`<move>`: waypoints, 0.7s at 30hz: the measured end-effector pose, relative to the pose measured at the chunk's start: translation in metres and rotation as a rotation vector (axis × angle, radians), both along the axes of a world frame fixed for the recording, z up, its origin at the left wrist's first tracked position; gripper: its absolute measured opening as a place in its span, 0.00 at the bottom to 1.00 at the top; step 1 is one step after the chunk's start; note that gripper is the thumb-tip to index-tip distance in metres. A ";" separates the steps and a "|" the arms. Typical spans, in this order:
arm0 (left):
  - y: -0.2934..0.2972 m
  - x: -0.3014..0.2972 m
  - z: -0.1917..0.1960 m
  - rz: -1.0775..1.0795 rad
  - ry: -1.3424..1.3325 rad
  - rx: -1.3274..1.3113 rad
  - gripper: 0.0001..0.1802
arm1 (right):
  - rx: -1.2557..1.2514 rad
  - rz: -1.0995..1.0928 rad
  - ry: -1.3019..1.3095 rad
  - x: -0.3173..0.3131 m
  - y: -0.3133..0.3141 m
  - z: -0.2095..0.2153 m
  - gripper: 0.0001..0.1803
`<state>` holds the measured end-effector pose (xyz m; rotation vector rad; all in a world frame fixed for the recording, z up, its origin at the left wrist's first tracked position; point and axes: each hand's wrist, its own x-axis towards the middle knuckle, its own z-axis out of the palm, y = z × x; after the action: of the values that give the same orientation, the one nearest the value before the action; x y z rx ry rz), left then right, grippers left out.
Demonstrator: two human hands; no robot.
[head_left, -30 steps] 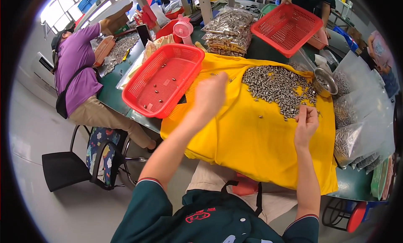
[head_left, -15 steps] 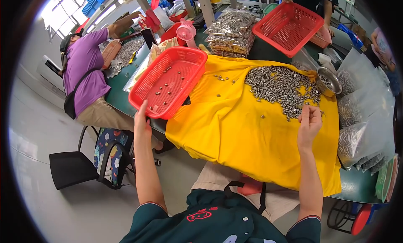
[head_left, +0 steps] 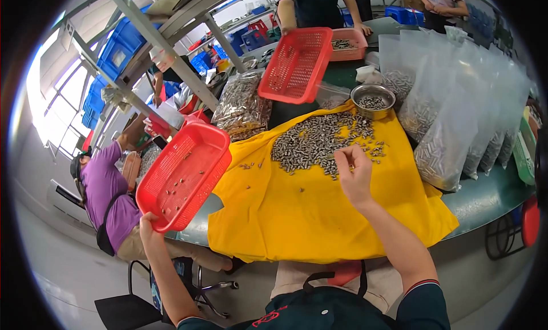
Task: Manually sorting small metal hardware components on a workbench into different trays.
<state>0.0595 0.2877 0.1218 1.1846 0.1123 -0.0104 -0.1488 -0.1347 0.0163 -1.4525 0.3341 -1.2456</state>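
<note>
Red basket, left of frame, is gripped at its near rim by left hand; metal parts, centre, are flanked by curled right hand (any pinch cannot be told), steel bowl and clear bags at right; red shirt mark, bottom edge, unreadable.

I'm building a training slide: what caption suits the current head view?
Left hand grips a red basket; right hand beside small metal parts spread on yellow cloth.
</note>
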 end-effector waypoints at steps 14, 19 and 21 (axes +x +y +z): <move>-0.307 0.099 0.123 -0.044 -0.542 0.260 0.22 | -0.051 -0.038 0.037 -0.001 -0.010 -0.006 0.08; -0.386 0.070 0.136 0.017 -1.115 0.790 0.30 | -0.066 -0.019 0.035 -0.002 -0.008 -0.005 0.07; -0.407 0.058 0.133 0.254 -1.312 1.102 0.36 | -0.088 -0.013 0.040 -0.002 -0.004 0.000 0.07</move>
<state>0.1179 -0.1191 0.2550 2.0199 -1.0072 1.1616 -0.1504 -0.1382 0.0162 -1.5537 0.3193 -1.2567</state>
